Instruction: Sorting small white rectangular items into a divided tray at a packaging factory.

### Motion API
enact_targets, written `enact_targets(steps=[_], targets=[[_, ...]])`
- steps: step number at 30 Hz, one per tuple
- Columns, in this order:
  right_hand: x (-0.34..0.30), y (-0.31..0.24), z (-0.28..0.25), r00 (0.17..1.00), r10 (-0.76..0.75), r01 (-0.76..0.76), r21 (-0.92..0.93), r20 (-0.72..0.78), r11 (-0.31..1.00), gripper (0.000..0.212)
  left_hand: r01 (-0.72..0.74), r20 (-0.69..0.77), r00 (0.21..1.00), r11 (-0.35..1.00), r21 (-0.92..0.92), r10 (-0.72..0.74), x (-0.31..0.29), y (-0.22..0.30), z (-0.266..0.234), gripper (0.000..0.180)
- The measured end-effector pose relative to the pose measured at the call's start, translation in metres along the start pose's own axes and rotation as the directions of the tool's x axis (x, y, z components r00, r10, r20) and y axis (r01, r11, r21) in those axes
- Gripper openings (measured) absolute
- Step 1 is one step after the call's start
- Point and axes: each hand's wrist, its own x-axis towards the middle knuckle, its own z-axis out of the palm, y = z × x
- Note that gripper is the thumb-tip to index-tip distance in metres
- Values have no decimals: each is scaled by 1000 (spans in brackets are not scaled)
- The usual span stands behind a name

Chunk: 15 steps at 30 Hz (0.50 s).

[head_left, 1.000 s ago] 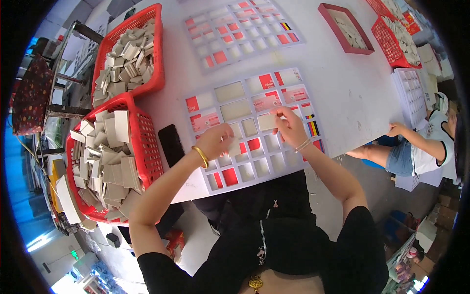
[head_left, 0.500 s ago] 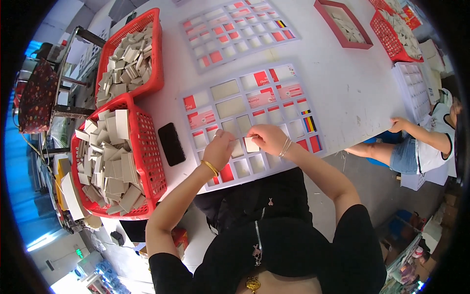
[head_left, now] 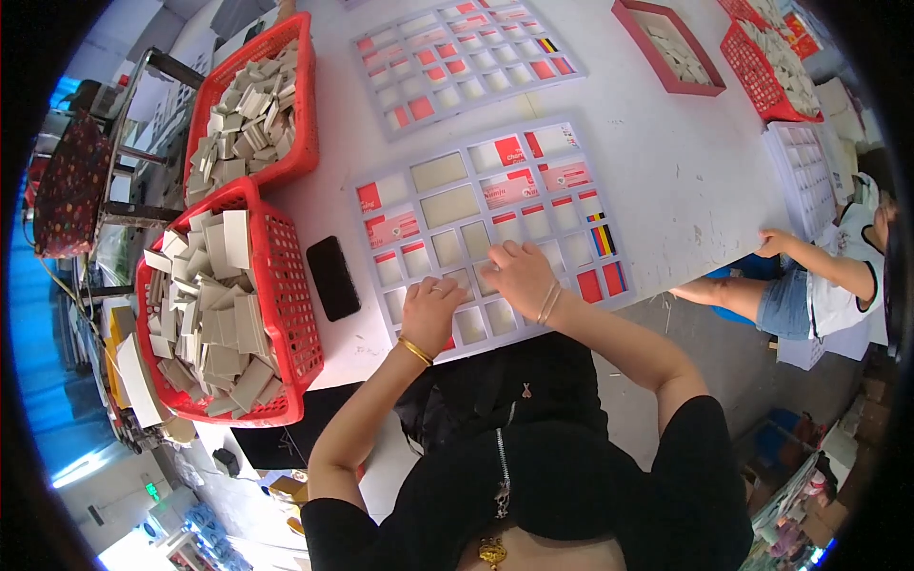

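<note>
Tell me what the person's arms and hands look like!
The left hand has a shiny gold-coloured bracelet at its wrist. The right hand has thin, pale bands. Both hands are gloveless. The sleeves are black and short.

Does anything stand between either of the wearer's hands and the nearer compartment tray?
Nothing visible does. The left hand and right hand are both over the nearer tray's lower compartments. The black phone lies left of the tray, out of their way.
</note>
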Motion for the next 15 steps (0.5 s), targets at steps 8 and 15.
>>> enact_targets(steps=[8, 15], targets=[[-8, 0, 2, 989, -142, 139, -60, -48, 988, 20, 199, -191, 949, 949, -246, -249, -26, 10, -14, 24], [-16, -9, -2, 998, -58, 58, 0, 1, 998, 32, 384, -395, 781, 870, -309, -485, -61, -17, -16, 29]])
